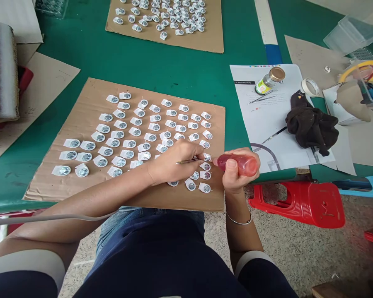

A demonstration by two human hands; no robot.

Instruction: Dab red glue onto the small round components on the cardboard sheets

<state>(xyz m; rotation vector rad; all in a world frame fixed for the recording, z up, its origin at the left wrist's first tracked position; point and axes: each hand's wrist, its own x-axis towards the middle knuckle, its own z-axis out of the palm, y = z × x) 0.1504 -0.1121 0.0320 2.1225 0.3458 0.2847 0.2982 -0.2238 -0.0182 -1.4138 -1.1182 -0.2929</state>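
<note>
Green worktable [161, 68], seen from above, bearing a corrugated cardboard sheet [81, 178] laid with rows of small white-tabbed metal discs [124, 136]; a second cardboard sheet [205, 41] with more discs at the far edge; to your right a printed paper sheet [261, 120], a small glass jar with a gold lid [270, 80], a dark cloth [312, 126], tape rolls [311, 87]; a red plastic stool [301, 203] below the table edge. Your left hand [174, 163] is closed in a pinch on a thin metal pick [189, 160], crossed over to the near right corner of the sheet, wrist resting on the cardboard, tip pointed right toward a disc in the end column; your right hand [236, 174] is wrapped around a small pink-red squeeze bottle [239, 164], held nearly level just off the sheet's right edge, nozzle close to the pick's tip, thumb on top. Likely risks: a hard squeeze could flood the disc or drip on neighbours; your left forearm, lying across the lower rows, could drag discs out of line; the level bottle could leak at the nozzle.
</note>
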